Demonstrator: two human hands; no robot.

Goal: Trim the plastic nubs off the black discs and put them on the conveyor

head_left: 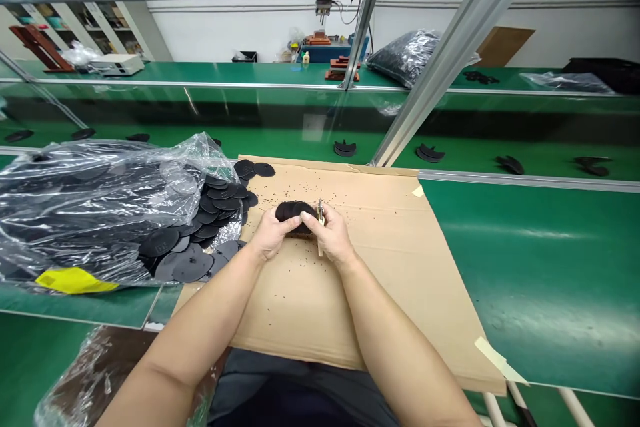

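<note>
My left hand [271,233] is closed on a fanned stack of black discs [290,211], held over the cardboard sheet [390,267]. My right hand [334,235] meets it from the other side, its thumb pressed against the stack. In that same hand is a small pair of nippers [321,217], with a metal tip pointing away from me and a pale handle; its jaws are too small to read. Tiny black bits are scattered on the cardboard around both hands. Loose black discs [193,263] spill from a clear plastic bag [100,207] on my left.
Beyond the cardboard runs a green conveyor belt [280,133] carrying groups of black parts [430,153]. A slanted metal post [450,67] rises at its near edge. Masking tape [500,360] lies across the sheet's near right corner. Farther back rests a filled plastic bag [407,57].
</note>
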